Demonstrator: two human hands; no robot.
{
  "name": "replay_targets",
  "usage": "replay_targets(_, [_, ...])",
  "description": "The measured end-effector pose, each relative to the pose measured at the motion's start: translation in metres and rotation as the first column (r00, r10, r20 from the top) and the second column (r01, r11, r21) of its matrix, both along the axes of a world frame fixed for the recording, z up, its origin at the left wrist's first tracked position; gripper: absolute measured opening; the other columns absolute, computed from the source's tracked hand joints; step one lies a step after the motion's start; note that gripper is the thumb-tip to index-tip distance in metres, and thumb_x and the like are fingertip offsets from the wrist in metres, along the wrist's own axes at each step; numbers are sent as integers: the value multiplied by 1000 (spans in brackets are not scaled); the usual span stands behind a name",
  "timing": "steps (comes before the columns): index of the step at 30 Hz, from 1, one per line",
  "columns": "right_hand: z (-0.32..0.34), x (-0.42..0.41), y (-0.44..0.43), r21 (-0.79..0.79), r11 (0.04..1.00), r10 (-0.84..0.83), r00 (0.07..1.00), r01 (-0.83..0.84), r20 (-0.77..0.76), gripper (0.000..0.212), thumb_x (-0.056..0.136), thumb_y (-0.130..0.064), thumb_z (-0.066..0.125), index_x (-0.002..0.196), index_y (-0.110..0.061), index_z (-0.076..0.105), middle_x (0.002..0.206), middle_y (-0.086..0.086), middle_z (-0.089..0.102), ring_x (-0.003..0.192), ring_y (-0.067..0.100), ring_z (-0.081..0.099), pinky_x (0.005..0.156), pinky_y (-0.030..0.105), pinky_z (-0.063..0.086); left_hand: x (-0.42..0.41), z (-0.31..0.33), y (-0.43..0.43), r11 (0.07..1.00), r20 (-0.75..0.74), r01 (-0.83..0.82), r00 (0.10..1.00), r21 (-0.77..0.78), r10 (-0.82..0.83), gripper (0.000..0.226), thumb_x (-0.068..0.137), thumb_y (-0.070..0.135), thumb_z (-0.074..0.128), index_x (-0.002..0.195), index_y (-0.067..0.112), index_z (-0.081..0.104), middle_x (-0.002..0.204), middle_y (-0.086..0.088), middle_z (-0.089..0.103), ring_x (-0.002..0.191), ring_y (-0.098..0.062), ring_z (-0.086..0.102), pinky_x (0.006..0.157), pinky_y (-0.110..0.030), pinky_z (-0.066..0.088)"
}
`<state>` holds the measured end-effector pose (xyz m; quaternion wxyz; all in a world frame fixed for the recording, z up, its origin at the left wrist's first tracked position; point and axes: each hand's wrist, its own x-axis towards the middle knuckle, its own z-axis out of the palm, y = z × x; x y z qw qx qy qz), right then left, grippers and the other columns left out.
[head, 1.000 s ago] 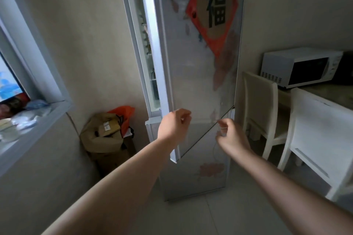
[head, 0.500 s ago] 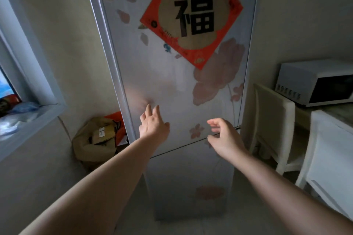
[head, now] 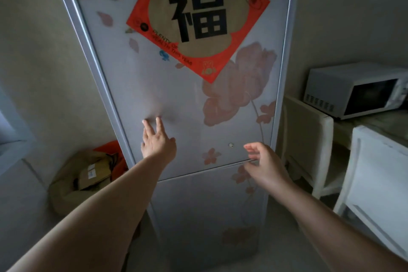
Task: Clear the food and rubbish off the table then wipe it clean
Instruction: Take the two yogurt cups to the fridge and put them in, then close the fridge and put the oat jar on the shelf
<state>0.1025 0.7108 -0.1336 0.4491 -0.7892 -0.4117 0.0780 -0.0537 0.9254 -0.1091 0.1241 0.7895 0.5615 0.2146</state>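
The fridge door point(head: 176, 106), ajar a second ago, now sits flush. The left hand point(head: 157, 141) presses it with a spread grip; the right hand point(head: 263, 161) hovers loosely curled, empty. The smooth, glossy door is floral-printed. The surface point(head: 375, 123) stands right.

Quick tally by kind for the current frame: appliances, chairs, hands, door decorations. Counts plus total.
Appliances: 2, the grey floral-print fridge and the white microwave.
Chairs: 2, both white wooden.
Hands: 2, left hand flat on the fridge door, right hand open.
Door decorations: 1, the red diamond paper.
Total: 7
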Motion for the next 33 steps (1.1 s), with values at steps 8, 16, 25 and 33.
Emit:
replay_targets(8, [-5, -5, 40, 7, 998, -69, 998, 69, -4, 39, 84, -9, 61, 121, -19, 55, 122, -4, 57, 107, 10, 56, 85, 21, 42, 19, -17, 19, 1000, 41, -15, 999, 3, 15, 89, 89, 16, 52, 153, 20, -10, 157, -12, -27, 149, -28, -8, 119, -44, 8])
replay_targets(16, [-20, -17, 47, -44, 993, -115, 993, 114, -37, 42, 84, -10, 64, 124, -20, 54, 123, -4, 56, 113, 13, 54, 86, 21, 41, 29, -9, 19, 993, 179, -7, 983, -119, 28, 96, 85, 17, 58, 152, 14, -10, 157, -12, -28, 148, -26, -15, 118, -46, 4])
replay_targets(25, [-23, -16, -24, -7, 924, -382, 920, 383, -87, 36, 84, -16, 65, 118, -25, 56, 111, -11, 58, 106, 9, 56, 85, 25, 47, 80, -12, -25, 952, 292, 290, 922, -94, -252, 76, 85, 9, 51, 152, 14, 14, 161, -8, -7, 149, -24, -2, 120, -44, 9])
replay_targets(33, [-34, -31, -147, -15, 695, -717, 690, 719, -101, 33, 82, -9, 66, 112, -21, 59, 119, -2, 60, 102, 15, 59, 87, 29, 49, 144, -35, -110, 636, 211, 704, 705, -315, -677, 64, 76, 26, 58, 138, 13, 45, 131, -18, 50, 116, -39, 53, 96, -47, 49])
